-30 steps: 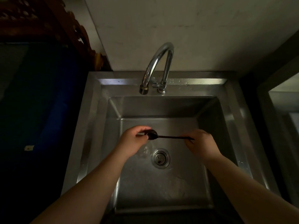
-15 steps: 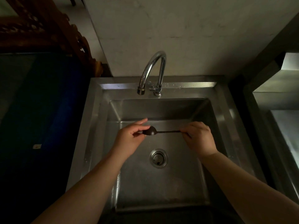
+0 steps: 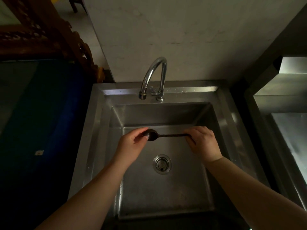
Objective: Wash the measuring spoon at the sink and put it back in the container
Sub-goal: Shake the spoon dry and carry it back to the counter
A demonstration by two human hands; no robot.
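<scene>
Nearest to me, two bare forearms reach forward from the bottom edge and angle inward over a stainless steel sink (image 3: 98, 130). Its basin is square and deep, with a round drain (image 3: 162, 164) set in the floor a little toward the back; the drain lies below and between my hands.

Above the basin, my left hand (image 3: 132, 145) and right hand (image 3: 201, 143) are held apart with a dark measuring spoon (image 3: 166, 135) stretched level between them. My left thumb and fingers pinch the rounded bowl of the spoon at its left end. My right fingers are curled closed around the tip of its thin handle at the right end. So the spoon hangs in the air over the back half of the basin, not touching the steel.

Farther back, a curved chrome faucet (image 3: 153, 77) rises from the rear ledge, its spout arching down toward the left. I see no stream falling from it. Behind it stands a pale wall (image 3: 182, 39). On the left sits a dark blue surface (image 3: 41, 122) with carved brown wood (image 3: 41, 35) beyond it. On the right is another steel unit (image 3: 282, 90).
</scene>
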